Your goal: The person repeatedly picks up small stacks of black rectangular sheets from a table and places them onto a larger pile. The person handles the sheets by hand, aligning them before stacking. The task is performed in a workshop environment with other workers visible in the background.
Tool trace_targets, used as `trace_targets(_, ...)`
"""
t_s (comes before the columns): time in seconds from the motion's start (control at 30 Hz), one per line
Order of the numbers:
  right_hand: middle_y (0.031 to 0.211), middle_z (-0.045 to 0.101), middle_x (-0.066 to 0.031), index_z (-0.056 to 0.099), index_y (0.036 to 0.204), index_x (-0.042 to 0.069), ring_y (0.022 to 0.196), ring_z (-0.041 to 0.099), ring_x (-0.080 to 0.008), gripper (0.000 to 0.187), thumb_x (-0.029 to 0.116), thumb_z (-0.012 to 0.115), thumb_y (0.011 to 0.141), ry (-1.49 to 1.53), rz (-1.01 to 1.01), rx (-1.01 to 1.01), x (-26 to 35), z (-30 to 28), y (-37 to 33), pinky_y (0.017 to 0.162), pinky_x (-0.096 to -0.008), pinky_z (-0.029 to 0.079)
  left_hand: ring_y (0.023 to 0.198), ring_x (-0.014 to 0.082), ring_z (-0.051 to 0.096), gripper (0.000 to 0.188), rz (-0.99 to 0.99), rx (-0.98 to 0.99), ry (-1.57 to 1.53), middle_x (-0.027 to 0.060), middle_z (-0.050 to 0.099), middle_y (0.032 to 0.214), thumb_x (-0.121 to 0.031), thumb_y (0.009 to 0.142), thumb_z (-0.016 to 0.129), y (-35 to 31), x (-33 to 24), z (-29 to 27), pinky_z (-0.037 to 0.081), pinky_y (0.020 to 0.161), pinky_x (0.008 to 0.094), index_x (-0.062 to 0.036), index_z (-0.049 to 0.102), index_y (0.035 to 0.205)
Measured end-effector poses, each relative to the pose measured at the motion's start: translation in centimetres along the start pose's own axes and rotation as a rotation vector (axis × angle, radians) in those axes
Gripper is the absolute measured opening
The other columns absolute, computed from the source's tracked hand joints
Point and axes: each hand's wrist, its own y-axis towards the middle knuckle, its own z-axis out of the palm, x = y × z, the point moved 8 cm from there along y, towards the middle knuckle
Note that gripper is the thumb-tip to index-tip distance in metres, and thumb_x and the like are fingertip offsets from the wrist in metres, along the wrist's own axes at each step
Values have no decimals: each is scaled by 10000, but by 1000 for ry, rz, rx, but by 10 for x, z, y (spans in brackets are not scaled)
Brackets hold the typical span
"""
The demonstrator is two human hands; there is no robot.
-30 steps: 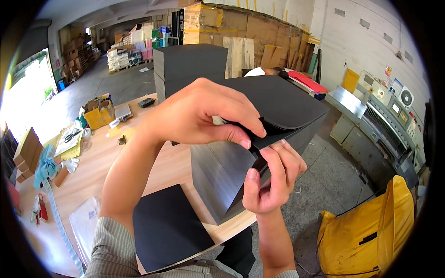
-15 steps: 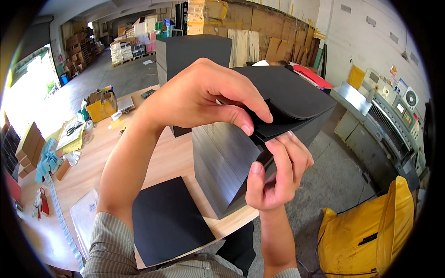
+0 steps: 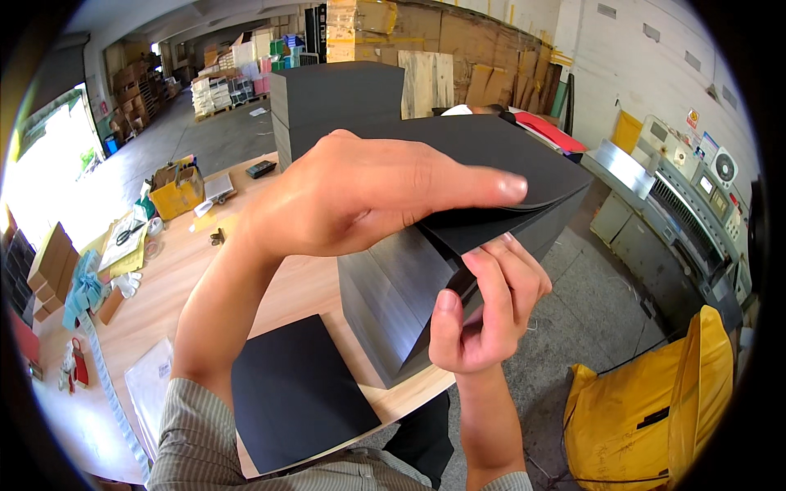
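A tall block of stacked black sheets (image 3: 483, 155) stands at the table's right edge, its near corner toward me. My left hand (image 3: 344, 196) reaches over that corner, with one finger stretched flat along the top sheets; its other fingers are hidden. Beneath the finger, a few sheets curl up from a lower black sheet (image 3: 471, 233), leaving a narrow gap. My right hand (image 3: 495, 303) is below the corner, its bent fingertips touching the sheet edge from underneath and its thumb standing apart. A black sheet or thin pile (image 3: 299, 393) lies flat on the table nearer me.
A second black stack (image 3: 336, 102) rises behind. The wooden table (image 3: 270, 303) also carries a yellow box (image 3: 176, 192), scissors (image 3: 127, 235), a calculator (image 3: 261, 169) and brown cartons (image 3: 53, 266). To the right are a grey machine (image 3: 655, 204) and a yellow bag (image 3: 647, 417).
My left hand has turned from a thumb-and-finger pinch at the sheet corner to one finger stretched rightward over the top. My right hand has barely moved.
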Motion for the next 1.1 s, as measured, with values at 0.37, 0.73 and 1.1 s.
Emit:
trace_targets(0.37, 1109, 688, -93, 716, 1125, 59, 1110, 621, -274, 353, 205, 682, 805, 2, 11, -1, 1, -1, 0, 945, -376, 326, 760, 187, 751, 206, -39, 198, -328, 213, 751, 1083, 68, 855, 733, 3, 14, 0, 586, 642, 253, -13, 808, 1029)
trace_targets(0.73, 1103, 698, -89, 719, 1139, 48, 1099, 623, -274, 373, 196, 681, 799, 19, 6, 1, 1, -1, 2, 960, -366, 328, 716, 184, 755, 183, -70, 187, -329, 228, 752, 1053, 92, 858, 711, 4, 15, -2, 608, 644, 255, 31, 798, 1008)
trace_targets(1.1, 1095, 703, -80, 704, 1198, 53, 1093, 623, -260, 393, 207, 676, 838, 20, 4, -16, 0, -1, 1, 952, -366, 325, 818, 204, 736, 175, -110, 183, -313, 131, 769, 993, -47, 853, 796, 3, 18, -1, 599, 715, 297, -31, 802, 1027)
